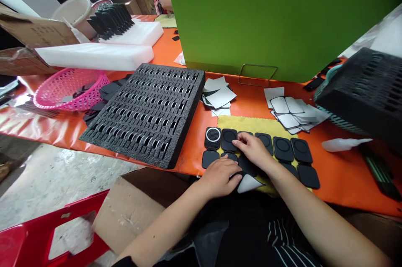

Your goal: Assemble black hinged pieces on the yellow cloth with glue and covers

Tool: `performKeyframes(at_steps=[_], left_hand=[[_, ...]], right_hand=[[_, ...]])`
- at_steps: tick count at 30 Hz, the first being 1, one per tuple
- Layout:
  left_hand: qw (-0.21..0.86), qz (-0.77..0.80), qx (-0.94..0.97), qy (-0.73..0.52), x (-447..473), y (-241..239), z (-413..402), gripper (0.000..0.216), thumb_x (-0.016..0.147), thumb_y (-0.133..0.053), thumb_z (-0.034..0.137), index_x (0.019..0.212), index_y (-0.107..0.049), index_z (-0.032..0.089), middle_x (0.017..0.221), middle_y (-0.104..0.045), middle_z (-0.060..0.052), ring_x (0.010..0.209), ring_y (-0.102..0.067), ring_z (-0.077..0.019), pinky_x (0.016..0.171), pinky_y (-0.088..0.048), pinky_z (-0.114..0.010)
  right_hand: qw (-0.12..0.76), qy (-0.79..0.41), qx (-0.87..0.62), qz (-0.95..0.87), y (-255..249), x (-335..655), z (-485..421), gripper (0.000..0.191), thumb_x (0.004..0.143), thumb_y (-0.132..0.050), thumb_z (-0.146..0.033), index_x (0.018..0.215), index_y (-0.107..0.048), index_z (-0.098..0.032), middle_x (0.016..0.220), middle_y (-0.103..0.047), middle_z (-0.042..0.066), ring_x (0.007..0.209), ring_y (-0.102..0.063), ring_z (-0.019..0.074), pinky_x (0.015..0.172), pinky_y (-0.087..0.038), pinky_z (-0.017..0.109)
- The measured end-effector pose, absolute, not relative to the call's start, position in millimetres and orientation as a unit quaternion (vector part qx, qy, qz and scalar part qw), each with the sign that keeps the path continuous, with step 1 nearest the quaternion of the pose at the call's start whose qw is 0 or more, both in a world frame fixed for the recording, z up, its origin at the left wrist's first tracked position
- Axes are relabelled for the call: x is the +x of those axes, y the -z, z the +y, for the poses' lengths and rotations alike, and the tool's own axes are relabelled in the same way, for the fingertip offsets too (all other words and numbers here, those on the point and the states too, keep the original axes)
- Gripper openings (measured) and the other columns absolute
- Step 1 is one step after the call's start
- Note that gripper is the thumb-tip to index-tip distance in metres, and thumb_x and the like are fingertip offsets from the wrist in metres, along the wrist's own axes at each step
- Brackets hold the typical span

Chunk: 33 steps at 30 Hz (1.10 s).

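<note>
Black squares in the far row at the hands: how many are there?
6, left to right: the white-ringed square, the second square at the right hand, the third square partly hidden by that hand, then the fourth, fifth and sixth.

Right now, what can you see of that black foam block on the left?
The black foam block is a thick, grainy slab with rows of slots holding thin, silvery-edged pieces upright. It lies slots upward on the orange table, close to its front edge. Neither the left hand nor the right hand touches it.
</note>
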<state>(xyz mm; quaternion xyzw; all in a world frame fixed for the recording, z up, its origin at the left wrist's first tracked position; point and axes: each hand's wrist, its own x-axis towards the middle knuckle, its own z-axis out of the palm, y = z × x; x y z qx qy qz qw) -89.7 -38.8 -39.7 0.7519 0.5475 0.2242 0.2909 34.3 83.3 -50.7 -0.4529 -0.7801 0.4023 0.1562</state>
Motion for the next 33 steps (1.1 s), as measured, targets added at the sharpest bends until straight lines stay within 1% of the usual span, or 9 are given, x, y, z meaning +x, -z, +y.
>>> performKeyframes(at_steps=[6,15,21,26,28,30,33], left_hand=[[0.294,0.548,0.750,-0.223,-89.9,40.8,-37.9,0.021,0.083,-0.045,0.025,0.099,-0.057,0.021,0.098,-0.062,-0.001,0.096,-0.055,-0.0147,0.104,-0.025,-0.036],[0.291,0.545,0.755,-0.220,-89.6,41.6,-37.0,0.020,0.083,-0.045,0.025,0.098,-0.058,0.022,0.098,-0.063,-0.001,0.095,-0.055,-0.0151,0.103,-0.027,-0.036],[0.287,0.544,0.757,-0.218,-89.7,41.9,-36.6,0.020,0.082,-0.045,0.025,0.096,-0.058,0.021,0.098,-0.063,-0.001,0.095,-0.055,-0.0153,0.102,-0.027,-0.036],[0.288,0.540,0.759,-0.221,-90.5,42.1,-35.7,0.019,0.082,-0.045,0.025,0.096,-0.059,0.021,0.095,-0.063,-0.001,0.095,-0.055,-0.0148,0.102,-0.028,-0.034],[0.290,0.540,0.759,-0.220,-90.8,41.6,-35.5,0.020,0.082,-0.045,0.024,0.096,-0.059,0.021,0.095,-0.063,-0.001,0.095,-0.056,-0.0149,0.102,-0.029,-0.034],[0.292,0.540,0.759,-0.218,-91.0,40.9,-35.4,0.020,0.082,-0.045,0.023,0.097,-0.059,0.021,0.096,-0.063,-0.001,0.095,-0.056,-0.0149,0.101,-0.029,-0.034],[0.292,0.540,0.760,-0.215,-90.8,40.5,-35.6,0.021,0.082,-0.045,0.023,0.098,-0.059,0.022,0.097,-0.063,-0.001,0.096,-0.055,-0.0148,0.101,-0.030,-0.034]], right_hand=[[0.151,-0.389,-0.461,-0.783,52.8,33.3,84.0,0.019,0.076,-0.047,-0.038,0.068,-0.047,-0.021,0.063,-0.054,-0.001,0.057,-0.047,0.0132,0.054,-0.032,0.025],[0.135,-0.352,-0.458,-0.805,50.7,31.6,83.3,0.018,0.077,-0.046,-0.037,0.070,-0.049,-0.021,0.066,-0.056,0.000,0.060,-0.049,0.0145,0.053,-0.030,0.025],[0.111,-0.260,-0.448,-0.848,52.1,29.5,82.6,0.015,0.080,-0.044,-0.032,0.074,-0.051,-0.021,0.068,-0.057,0.002,0.064,-0.050,0.0157,0.055,-0.028,0.025],[0.083,-0.159,-0.418,-0.891,46.8,29.0,80.1,0.018,0.083,-0.042,-0.033,0.075,-0.052,-0.020,0.070,-0.057,0.005,0.071,-0.049,0.0183,0.061,-0.029,0.028],[0.087,-0.112,-0.403,-0.904,44.5,28.1,81.4,0.022,0.083,-0.043,-0.036,0.072,-0.053,-0.020,0.072,-0.057,0.006,0.077,-0.047,0.0203,0.066,-0.028,0.031],[0.093,-0.077,-0.407,-0.905,45.5,25.9,86.6,0.029,0.081,-0.045,-0.045,0.069,-0.054,-0.020,0.076,-0.057,0.007,0.082,-0.045,0.0223,0.070,-0.028,0.034],[0.097,-0.047,-0.467,-0.877,54.4,20.3,102.6,0.039,0.075,-0.045,-0.057,0.071,-0.054,-0.019,0.082,-0.055,0.009,0.083,-0.044,0.0236,0.070,-0.029,0.036]])
